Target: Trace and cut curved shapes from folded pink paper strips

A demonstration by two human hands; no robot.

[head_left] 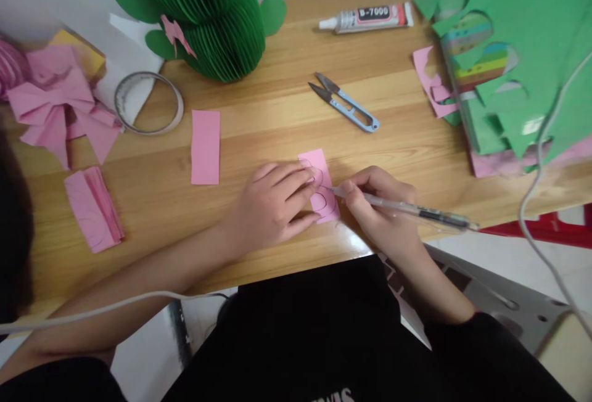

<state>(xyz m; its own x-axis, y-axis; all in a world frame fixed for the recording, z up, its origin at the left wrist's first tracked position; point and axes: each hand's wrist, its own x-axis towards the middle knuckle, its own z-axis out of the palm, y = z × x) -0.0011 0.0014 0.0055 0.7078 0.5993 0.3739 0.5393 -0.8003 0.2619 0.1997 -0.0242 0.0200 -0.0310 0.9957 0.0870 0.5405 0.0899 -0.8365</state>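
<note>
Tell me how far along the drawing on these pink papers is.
Looks done: the folded bundle carries curved outlines. In hand: the right hand holds the pen to the small slip, partly drawn on, under the left hand's fingers. Probably left: finishing that slip, perhaps the strip too, as its upper face shows no outlines.

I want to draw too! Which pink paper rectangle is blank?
The blank rectangle beside the tape roll; the folded stack and the paper under the left hand show curves.
</note>
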